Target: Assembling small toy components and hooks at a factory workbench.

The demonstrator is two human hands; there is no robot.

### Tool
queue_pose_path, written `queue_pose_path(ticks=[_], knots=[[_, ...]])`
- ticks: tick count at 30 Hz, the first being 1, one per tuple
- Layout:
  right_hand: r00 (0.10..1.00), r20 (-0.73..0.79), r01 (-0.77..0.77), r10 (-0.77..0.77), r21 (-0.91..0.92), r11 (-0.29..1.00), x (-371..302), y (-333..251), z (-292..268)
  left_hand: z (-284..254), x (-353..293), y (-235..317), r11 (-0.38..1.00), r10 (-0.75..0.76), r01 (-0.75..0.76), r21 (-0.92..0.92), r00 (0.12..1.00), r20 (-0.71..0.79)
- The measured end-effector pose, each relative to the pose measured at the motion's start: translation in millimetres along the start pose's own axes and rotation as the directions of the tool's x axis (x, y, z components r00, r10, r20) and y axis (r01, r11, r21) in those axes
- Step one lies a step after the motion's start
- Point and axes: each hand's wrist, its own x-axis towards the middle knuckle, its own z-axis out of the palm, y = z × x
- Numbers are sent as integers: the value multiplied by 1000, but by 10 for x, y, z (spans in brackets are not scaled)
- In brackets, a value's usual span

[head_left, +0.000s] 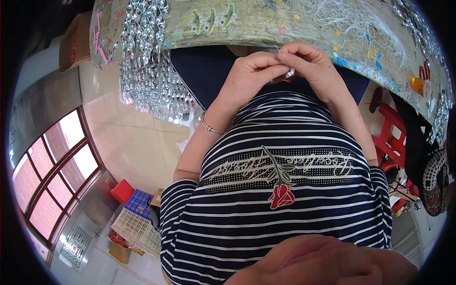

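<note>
My left hand and my right hand meet at the near edge of the table, above my lap. Both are closed in a pinch, fingertips touching. A small shiny silver piece shows beside my left thumb tip, partly covered by the fingers. From between the fingertips a thin needle-like sliver sticks up; what my right fingers grip is hidden. Left of my hands, twisted silver foil strands lie across the table and hang in a thick bunch over its edge.
White threads lie tangled at the table's right. Nearby are blue and yellow scraps, a yellow container and more silver strands. Green stickers and pink strips are at the left. A red stool and stacked crates stand below.
</note>
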Motion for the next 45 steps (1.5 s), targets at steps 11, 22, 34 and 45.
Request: queue_pose_path(ticks=[11,22,34,45], knots=[[999,14,45,-43,-172,984,-41,-50,-61,-158,-89,-31,997,-74,78,29,989,-128],[945,48,248,-323,-748,615,-237,-114,-509,-435,-337,-126,987,-119,139,78,968,-219],[885,137,413,-445,-671,616,-153,-280,-85,-71,-69,138,967,203,-173,187,967,-156],[933,-18,303,-360,-502,810,-103,-202,-182,-34,-97,111,999,36,-34,25,996,-86]])
